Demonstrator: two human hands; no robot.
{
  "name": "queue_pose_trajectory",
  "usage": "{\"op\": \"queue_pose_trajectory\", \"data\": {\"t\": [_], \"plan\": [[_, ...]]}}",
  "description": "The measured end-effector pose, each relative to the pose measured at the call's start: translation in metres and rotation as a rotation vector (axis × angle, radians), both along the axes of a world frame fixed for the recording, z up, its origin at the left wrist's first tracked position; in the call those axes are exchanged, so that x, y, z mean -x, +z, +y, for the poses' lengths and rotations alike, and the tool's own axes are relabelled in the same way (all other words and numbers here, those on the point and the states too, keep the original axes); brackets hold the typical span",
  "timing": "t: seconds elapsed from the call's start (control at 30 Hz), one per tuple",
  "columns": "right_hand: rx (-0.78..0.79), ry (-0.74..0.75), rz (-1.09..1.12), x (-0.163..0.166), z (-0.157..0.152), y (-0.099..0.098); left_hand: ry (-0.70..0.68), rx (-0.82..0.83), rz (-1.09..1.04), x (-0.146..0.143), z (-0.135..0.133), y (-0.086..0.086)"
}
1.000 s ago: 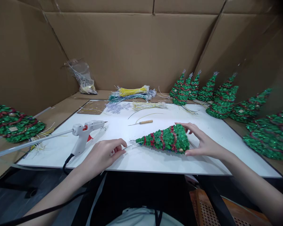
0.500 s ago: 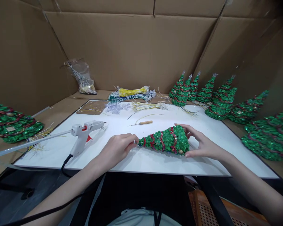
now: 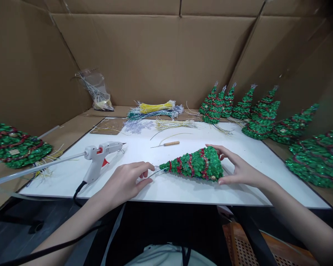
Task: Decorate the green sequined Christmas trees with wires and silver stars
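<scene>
Cardboard walls (image 3: 155, 59) enclose the white tabletop (image 3: 188, 193) at rear and side edges; dark floor (image 3: 11, 240) shows below its front-left corner; mesh-panelled wooden furniture (image 3: 233, 234) below its front-right edge.

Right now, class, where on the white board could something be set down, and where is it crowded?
Bare patches lie between the glue gun and the awl, and between the right hand and the trees along the right. It is crowded at the back, around the wire bundles, and front centre, where the left hand and lying tree sit.

Tree (image 3: 192, 165) lies tip left, right hand (image 3: 244, 171) gripping its base. Left hand (image 3: 127, 180) at wire (image 3: 161, 170) near tip. Glue gun (image 3: 95, 168) left.
</scene>
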State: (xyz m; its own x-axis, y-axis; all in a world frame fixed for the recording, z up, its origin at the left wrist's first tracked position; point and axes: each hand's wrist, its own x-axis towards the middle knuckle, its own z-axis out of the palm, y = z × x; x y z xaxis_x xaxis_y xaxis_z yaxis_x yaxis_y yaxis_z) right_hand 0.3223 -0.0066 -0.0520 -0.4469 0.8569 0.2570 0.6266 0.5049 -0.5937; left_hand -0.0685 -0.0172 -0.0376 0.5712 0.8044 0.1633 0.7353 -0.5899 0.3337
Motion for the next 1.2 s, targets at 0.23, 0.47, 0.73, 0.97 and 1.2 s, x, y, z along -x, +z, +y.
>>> {"op": "queue_pose_trajectory", "data": {"t": [0.23,0.47,0.73,0.97,1.2], "plan": [[0.007,0.001,0.005,-0.001,0.001,-0.002,-0.033,-0.034,-0.045,0.000,0.000,0.000],[0.003,-0.005,-0.020,-0.002,0.000,-0.002,-0.103,-0.112,-0.073,-0.021,0.009,-0.003],[-0.022,-0.002,-0.023,-0.002,0.000,-0.001,-0.132,-0.152,-0.033,-0.042,0.013,-0.004],[0.006,0.000,-0.010,-0.001,0.001,-0.001,-0.102,-0.105,-0.079,-0.030,0.006,-0.006],[0.027,0.025,0.050,0.000,0.000,0.000,-0.122,-0.070,-0.166,-0.019,0.008,-0.012]]}}
